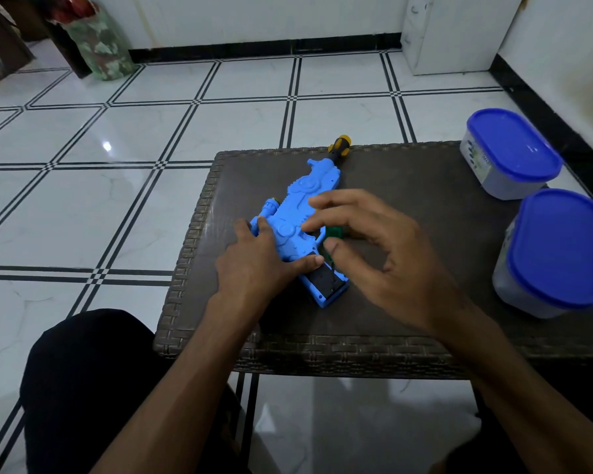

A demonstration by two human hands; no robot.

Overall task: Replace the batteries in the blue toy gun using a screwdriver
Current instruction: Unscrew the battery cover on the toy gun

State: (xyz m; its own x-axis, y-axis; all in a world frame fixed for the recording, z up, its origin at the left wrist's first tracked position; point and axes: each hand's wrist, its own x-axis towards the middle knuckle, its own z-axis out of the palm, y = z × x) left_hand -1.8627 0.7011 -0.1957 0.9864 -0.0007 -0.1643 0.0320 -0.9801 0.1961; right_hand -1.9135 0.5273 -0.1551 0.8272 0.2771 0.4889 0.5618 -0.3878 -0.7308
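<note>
Blue toy gun (293, 213) flat on its side on the brown woven worktop (408, 186), lying diagonally, barrel end toward the far edge, grip end toward the near edge. Battery compartment (326, 282) in the grip uncovered, dark inside, thin wires showing. Yellow and black screwdriver (338, 145) at the far edge of the worktop, handle poking past the rim, its near end hidden behind the gun's barrel end.

Left hand (254, 258) laid over the gun's middle, fingers straight and spread, pressing down; thumb stretched along the grip, tip at the top edge of the compartment. Nothing grasped in it.

Right hand (374, 244) hovering just right of the gun, fingers curled loosely, forefinger reaching over the body. Thumb and a finger pinching a small green thing (334, 232) beside the trigger area; cannot tell for sure whether a battery or something else, being mostly hidden by the fingers.

Two grey tubs with blue lids on the right of the worktop: one (509, 153) at the far corner, one (555, 254) nearer, close beside it. White tiled floor (117, 131) with black lines all round. Dark-clothed knee (93, 388) at lower left, near the worktop's front corner.
</note>
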